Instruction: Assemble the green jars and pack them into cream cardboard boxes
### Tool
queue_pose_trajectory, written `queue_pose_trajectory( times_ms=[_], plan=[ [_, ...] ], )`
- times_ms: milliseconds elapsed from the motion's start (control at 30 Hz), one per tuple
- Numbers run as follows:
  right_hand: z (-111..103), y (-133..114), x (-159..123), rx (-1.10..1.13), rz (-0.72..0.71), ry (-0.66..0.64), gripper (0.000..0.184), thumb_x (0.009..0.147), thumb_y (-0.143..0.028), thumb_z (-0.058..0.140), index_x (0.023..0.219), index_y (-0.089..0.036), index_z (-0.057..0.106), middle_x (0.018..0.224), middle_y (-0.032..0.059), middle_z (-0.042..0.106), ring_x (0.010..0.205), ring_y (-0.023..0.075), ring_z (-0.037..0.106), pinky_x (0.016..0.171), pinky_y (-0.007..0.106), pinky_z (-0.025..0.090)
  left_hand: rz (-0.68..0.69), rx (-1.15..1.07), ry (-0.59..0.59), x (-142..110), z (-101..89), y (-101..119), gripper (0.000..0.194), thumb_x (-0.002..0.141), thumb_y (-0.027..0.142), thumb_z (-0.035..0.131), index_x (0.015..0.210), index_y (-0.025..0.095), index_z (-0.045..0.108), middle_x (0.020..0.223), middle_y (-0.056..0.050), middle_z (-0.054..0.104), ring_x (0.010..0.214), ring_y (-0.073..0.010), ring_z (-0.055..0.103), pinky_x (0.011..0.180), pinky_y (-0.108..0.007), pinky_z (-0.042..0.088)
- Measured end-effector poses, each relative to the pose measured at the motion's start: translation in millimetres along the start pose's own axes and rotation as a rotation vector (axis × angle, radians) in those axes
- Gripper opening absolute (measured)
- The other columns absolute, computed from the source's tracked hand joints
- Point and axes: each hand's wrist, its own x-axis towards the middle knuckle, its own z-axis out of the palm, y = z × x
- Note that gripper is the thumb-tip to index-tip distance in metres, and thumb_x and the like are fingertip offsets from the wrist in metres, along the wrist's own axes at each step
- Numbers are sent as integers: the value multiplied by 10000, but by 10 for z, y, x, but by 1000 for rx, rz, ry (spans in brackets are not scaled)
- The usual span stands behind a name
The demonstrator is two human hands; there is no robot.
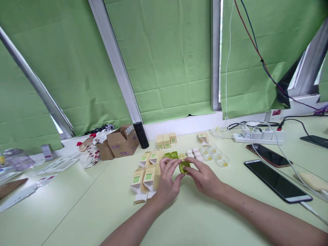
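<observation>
Between my two hands is a small square green box [184,166], held a little above the pale table. The fingers of my left hand [169,179] are curled on its left side. My right hand [203,176] grips it from the right, with a fingertip over its hollow inside. More green boxes [171,155] sit just behind, beside small cream-coloured pieces [181,156]. White and pinkish blocks [197,154] lie behind my right hand, next to clear plastic cups [209,155] with yellow spots in them. Cream cartons with green squares [137,179] stand left of my left hand, some partly hidden by it.
Phones [278,181] with white cables lie at the right, in front of a white power strip [258,136]. More cream cartons [166,140] stand near the wall. A black cylinder [141,135] and a cardboard box [123,141] are at the back left.
</observation>
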Motion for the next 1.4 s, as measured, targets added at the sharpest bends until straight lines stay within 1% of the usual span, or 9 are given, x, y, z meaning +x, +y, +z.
queue_pose_trajectory(
  times_ms=[200, 400, 500, 633, 767, 1000, 1200, 1300, 1400],
  plan=[
    [-1, -9, -7, 49, 39, -21, 434, 1011, -64, 463, 1410, -213, 546, 1352, 188, 634, 1207, 296, 680, 886, 434, 653, 19, 7, -7, -7, 1, -5, 421, 961, 181, 665, 1372, 267, 636, 1294, -106, 699, 1262, -315, 492, 1067, -555, 462],
    [-2, -9, 7, 77, 28, -16, 419, 1012, -54, 469, 1396, -197, 559, 1375, 204, 621, 1249, 305, 672, 893, 437, 663, -37, -19, -25, -15, 10, -26, 426, 971, 222, 677, 1392, 260, 628, 1306, -114, 688, 1283, -304, 477, 1085, -536, 465],
    [-5, -15, -2, 101, 55, -17, 455, 1025, -76, 482, 1461, -200, 511, 1412, 201, 615, 1291, 299, 659, 941, 443, 659, -69, -43, -18, -14, 9, -30, 439, 970, 253, 687, 1404, 259, 619, 1280, -124, 677, 1284, -302, 482, 1080, -521, 481],
    [-22, -25, -31, 135, 111, -52, 574, 1030, -116, 504, 1581, -202, 371, 1529, 203, 552, 1436, 315, 548, 1072, 524, 602, -148, -83, 7, 3, 6, -18, 357, 963, 330, 701, 1315, 278, 678, 1222, -113, 647, 1250, -289, 530, 1060, -492, 512],
    [-36, -24, -38, 178, 131, -45, 635, 1022, -104, 491, 1618, -220, 306, 1557, 195, 523, 1482, 316, 493, 1095, 557, 582, -238, -156, 36, 45, 0, -4, 298, 963, 412, 688, 1216, 260, 727, 1151, -95, 633, 1112, -247, 630, 973, -414, 555],
    [-36, -34, -13, 197, 114, -18, 599, 998, -43, 459, 1563, -229, 389, 1461, 201, 560, 1398, 310, 564, 972, 472, 654, -351, -317, 81, 94, 30, -36, 319, 935, 499, 680, 953, 184, 728, 953, -69, 683, 846, -196, 691, 784, -329, 566],
    [-55, -59, 8, 213, 133, -55, 577, 968, -40, 475, 1513, -229, 440, 1421, 196, 592, 1284, 298, 645, 888, 428, 671, -494, -370, -25, 98, 23, 13, 351, 927, 514, 667, 823, 179, 672, 737, -23, 693, 694, -179, 659, 641, -276, 492],
    [-50, -44, 1, 239, 165, -74, 564, 974, -84, 509, 1508, -252, 448, 1398, 172, 630, 1114, 268, 719, 835, 408, 673, -475, -343, -34, 93, 26, 1, 398, 955, 544, 620, 805, 179, 674, 755, -34, 694, 730, -188, 654, 665, -284, 495],
    [-34, -25, -13, 276, 224, -71, 544, 973, -114, 531, 1490, -273, 470, 1365, 155, 654, 919, 235, 735, 774, 400, 669, -401, -308, -18, 81, 36, -38, 442, 1016, 552, 525, 847, 182, 699, 855, -57, 696, 838, -204, 662, 777, -316, 531]
  ],
)
